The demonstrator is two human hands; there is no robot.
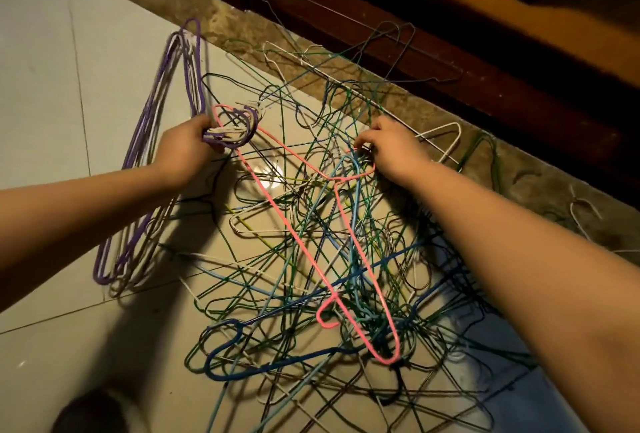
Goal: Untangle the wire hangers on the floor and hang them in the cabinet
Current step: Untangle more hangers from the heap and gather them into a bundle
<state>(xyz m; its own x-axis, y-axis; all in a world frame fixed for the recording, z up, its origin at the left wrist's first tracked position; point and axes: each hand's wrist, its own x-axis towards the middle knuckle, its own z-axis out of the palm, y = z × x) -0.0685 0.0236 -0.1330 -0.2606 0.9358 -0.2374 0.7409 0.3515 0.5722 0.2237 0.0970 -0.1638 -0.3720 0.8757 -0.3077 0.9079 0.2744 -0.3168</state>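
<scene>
A person crouched over a tiled floor [52, 86], both bare arms reaching forward. The left hand [188, 143] had its fingers wrapped tight round the hooks of a bunch [199, 62] of purple and white hangers, which trailed down to the floor on that side. The right hand [391, 148] had its fingers curled down, pinching a corner of a pink hanger [277, 211]. That hanger slanted across the top of a tangle [329, 259] of green, blue and white hangers heaped on the floor between the arms, and its far end looped by the left hand's bunch. A dark blue hanger [242, 367] lay at the near edge. The dark wooden cabinet [450, 51] stood just beyond, with a few hangers leaning on its base.
</scene>
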